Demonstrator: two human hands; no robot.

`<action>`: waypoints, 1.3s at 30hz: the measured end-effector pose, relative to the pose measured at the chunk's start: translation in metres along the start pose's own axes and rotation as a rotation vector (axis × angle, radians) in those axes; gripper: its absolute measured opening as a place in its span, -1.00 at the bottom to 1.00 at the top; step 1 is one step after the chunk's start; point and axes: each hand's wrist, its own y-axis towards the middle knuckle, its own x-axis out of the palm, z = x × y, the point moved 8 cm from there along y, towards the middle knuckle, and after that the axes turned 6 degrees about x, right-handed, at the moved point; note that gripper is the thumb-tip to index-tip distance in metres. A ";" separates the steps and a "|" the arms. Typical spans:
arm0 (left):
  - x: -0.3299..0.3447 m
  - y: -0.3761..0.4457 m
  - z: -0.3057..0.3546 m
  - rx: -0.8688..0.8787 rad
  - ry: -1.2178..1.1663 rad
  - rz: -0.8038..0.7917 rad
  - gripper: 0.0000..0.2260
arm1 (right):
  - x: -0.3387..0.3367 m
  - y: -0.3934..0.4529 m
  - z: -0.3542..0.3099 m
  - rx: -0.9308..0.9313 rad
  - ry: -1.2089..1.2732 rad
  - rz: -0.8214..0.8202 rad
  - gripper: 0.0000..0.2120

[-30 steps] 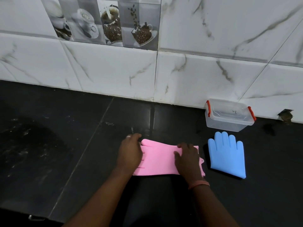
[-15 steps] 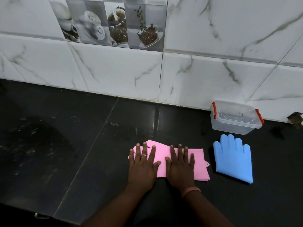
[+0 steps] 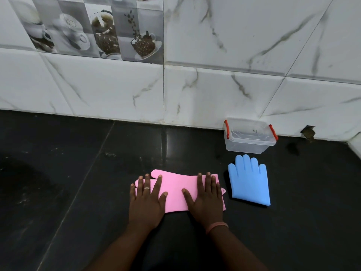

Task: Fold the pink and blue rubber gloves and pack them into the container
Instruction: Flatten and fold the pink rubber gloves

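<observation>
The pink glove (image 3: 176, 189) lies flat and sideways on the black counter, its fingers pointing left. My left hand (image 3: 147, 200) presses flat on its finger end, fingers straight and spread. My right hand (image 3: 206, 198) presses flat on its cuff end in the same way. To the right lies the blue glove (image 3: 249, 181), flat, with its fingers pointing toward the wall. Behind that stands the clear plastic container (image 3: 250, 138) with red clips, its lid on, against the wall.
The black counter (image 3: 78, 173) stretches far to the left. A white marble-tiled wall (image 3: 195, 90) bounds it at the back. A small hole in the wall (image 3: 308, 132) shows right of the container.
Both hands went from gripping the pink glove's edges to lying flat on it, then slid apart toward its two ends. The glove now lies smoothed out.
</observation>
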 end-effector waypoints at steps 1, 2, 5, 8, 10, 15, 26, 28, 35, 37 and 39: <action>0.000 0.000 0.000 -0.009 -0.007 0.003 -0.35 | -0.001 0.000 0.003 0.015 0.000 -0.006 -0.13; 0.000 0.001 -0.001 -0.016 -0.014 -0.003 -0.34 | -0.001 -0.001 0.004 0.028 0.000 -0.015 -0.13; -0.001 0.002 0.001 -0.001 -0.019 -0.037 -0.34 | -0.008 -0.007 0.008 0.122 -0.006 0.019 -0.15; -0.020 0.001 -0.009 -0.123 -0.096 0.088 -0.40 | -0.017 -0.011 0.016 0.258 0.014 0.045 -0.19; -0.036 -0.008 -0.038 -0.412 -0.257 0.227 -0.45 | -0.020 -0.009 0.018 0.291 0.007 0.037 -0.21; -0.033 -0.022 -0.071 -0.746 -0.726 0.299 -0.68 | -0.016 -0.012 0.018 0.290 -0.018 0.103 -0.31; -0.037 -0.028 -0.068 -0.640 -0.716 0.373 -0.91 | -0.013 -0.013 0.010 0.327 -0.105 0.092 -0.39; -0.037 -0.028 -0.070 -0.663 -0.754 0.380 -0.94 | -0.013 -0.012 0.012 0.336 -0.112 0.076 -0.38; -0.045 -0.025 -0.066 -0.668 -0.719 0.468 -0.83 | -0.009 -0.006 0.019 0.380 -0.116 -0.025 -0.34; -0.043 -0.022 -0.068 -0.665 -0.718 0.462 -0.82 | -0.011 -0.004 0.018 0.391 -0.120 -0.059 -0.35; -0.039 -0.021 -0.071 -0.671 -0.719 0.447 -0.82 | -0.012 -0.003 0.013 0.391 -0.118 -0.088 -0.39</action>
